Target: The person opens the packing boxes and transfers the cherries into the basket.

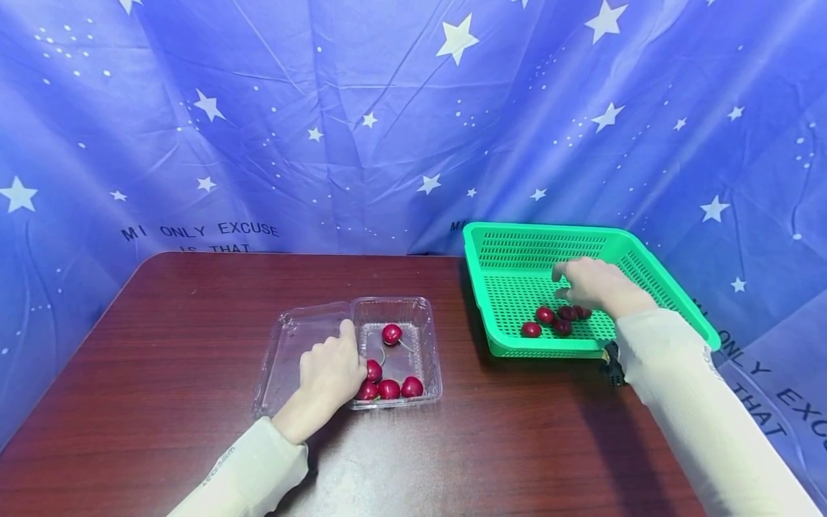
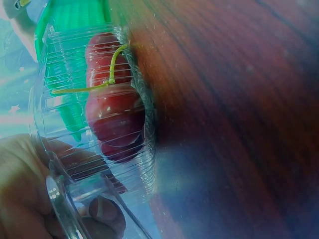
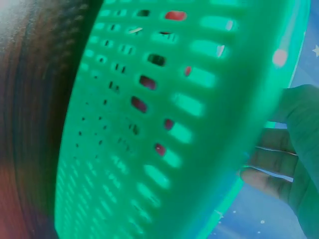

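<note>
My left hand [image 1: 332, 366] grips the inner edge of a clear plastic clamshell box [image 1: 429, 359], where its lid [image 1: 293, 352] joins the base. Seen from the left wrist, fingers [image 2: 102, 211] show through the clear plastic. Several red cherries [image 1: 412, 387] lie in the base, most along its near side; one cherry [image 1: 391, 334] with a stem sits farther back. My right hand [image 1: 591, 283] hovers inside a green plastic basket [image 1: 481, 287], fingers loosely bent with nothing between them. Below it, several dark red cherries [image 1: 562, 327] rest on the basket floor.
Both containers stand on a reddish-brown wooden table [image 1: 194, 316], the basket at the back right. A blue curtain [image 1: 362, 158] with white stars hangs behind the table and along its sides. A black strap [image 1: 612, 362] shows at the right wrist.
</note>
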{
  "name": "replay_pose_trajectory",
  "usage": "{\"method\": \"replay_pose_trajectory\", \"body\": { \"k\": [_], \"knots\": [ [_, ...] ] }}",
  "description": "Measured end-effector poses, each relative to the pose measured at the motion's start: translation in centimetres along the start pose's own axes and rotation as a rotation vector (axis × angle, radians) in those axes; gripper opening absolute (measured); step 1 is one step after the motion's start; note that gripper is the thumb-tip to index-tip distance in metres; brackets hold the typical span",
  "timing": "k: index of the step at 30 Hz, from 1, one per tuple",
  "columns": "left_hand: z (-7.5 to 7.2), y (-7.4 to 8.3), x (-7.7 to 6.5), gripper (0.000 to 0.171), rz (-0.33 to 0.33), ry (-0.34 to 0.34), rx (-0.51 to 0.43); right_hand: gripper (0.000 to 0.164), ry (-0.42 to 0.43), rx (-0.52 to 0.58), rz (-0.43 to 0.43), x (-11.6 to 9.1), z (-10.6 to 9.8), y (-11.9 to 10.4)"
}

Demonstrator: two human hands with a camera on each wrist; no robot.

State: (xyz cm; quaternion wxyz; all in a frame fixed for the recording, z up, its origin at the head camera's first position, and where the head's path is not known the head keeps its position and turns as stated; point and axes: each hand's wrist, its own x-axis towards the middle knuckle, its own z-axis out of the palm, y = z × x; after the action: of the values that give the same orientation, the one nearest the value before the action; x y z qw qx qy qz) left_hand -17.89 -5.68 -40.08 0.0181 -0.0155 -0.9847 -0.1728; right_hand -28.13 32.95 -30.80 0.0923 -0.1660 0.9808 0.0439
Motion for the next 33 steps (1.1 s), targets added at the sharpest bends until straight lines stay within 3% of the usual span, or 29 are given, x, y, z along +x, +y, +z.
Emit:
{"method": "replay_pose_trajectory", "body": {
  "k": [17,28,33],
  "knots": [
    [0.0,0.0,-0.1,0.032,-0.008,0.002,-0.002,0.036,0.073,0.013,-0.035,1.0,-3.0,-1.3],
    [-0.2,0.1,-0.1,0.031,-0.014,-0.007,-0.009,0.036,0.137,0.072,-0.062,1.7,-5.8,-4.6],
    [-0.2,0.1,-0.1,0.031,-0.008,-0.005,-0.009,0.036,0.138,0.079,-0.099,2.0,-6.1,-6.6]
  ]
}}
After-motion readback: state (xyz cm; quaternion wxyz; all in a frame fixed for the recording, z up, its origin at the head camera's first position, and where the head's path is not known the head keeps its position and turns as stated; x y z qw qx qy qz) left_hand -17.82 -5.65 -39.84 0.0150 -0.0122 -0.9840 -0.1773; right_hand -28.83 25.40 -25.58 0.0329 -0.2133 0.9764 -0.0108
